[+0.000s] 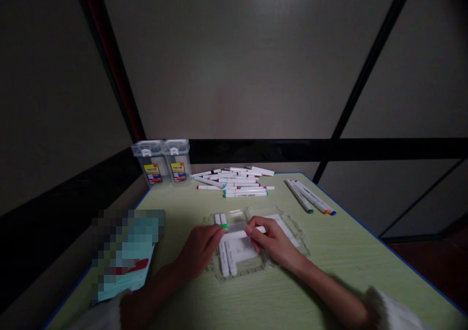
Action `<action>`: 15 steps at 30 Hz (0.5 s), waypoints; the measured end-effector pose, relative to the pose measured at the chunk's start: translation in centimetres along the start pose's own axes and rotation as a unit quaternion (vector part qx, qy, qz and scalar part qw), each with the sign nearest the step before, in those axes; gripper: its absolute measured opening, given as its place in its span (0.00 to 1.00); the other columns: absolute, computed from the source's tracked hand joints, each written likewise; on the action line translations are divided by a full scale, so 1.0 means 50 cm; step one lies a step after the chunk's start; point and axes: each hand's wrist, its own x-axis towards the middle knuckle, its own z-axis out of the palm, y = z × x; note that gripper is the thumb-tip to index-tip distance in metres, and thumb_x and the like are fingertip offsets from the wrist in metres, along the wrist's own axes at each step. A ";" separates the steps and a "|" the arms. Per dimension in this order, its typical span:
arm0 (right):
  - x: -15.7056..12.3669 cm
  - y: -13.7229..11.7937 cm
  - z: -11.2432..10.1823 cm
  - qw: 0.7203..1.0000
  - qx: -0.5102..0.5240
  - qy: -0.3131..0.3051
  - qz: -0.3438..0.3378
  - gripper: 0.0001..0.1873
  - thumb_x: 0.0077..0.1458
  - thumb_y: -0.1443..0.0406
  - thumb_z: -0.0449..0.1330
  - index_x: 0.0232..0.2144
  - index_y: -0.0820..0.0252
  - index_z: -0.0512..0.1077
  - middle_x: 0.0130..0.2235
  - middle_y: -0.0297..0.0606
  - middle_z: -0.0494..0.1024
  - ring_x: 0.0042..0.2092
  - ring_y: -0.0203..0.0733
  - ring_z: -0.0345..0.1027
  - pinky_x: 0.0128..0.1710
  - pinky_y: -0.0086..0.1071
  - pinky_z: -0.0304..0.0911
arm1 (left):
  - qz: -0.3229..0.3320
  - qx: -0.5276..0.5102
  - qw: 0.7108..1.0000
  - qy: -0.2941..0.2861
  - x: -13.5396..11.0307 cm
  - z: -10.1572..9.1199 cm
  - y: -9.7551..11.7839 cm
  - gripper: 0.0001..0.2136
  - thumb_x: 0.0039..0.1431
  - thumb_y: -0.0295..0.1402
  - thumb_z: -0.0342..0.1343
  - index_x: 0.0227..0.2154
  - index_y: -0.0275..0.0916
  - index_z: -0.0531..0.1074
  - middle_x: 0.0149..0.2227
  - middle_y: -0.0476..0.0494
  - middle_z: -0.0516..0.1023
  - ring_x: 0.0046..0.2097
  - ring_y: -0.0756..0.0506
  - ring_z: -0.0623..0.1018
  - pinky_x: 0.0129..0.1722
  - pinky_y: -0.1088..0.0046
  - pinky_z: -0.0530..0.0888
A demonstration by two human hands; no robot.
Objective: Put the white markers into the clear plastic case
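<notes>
Between my two hands a white marker lies nearly level, raised over an open clear plastic case. My left hand is closed on the marker's left end. Near its other end, the thumb and fingers of my right hand pinch it. Two white markers rest side by side in the left half of the case, partly covered by the held one; a green band shows near their far ends. Whitish sheets with faint print show in both halves of the case.
Several white markers with coloured ends lie in a loose pile at the back. Three more markers lie at the right edge. Two lidded clear boxes stand at back left. A teal packet, partly pixelated, is beside my left forearm.
</notes>
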 end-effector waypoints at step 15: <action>0.000 -0.006 0.000 1.000 0.002 -0.005 0.012 0.19 0.49 0.52 0.51 0.18 0.60 0.62 0.14 0.28 0.61 0.18 0.31 0.52 0.18 0.25 0.49 | -0.008 -0.017 1.000 -0.001 0.001 -0.001 0.005 0.17 0.58 0.34 0.39 0.17 0.35 0.63 0.16 0.54 0.59 0.20 0.54 0.61 0.21 0.78 0.56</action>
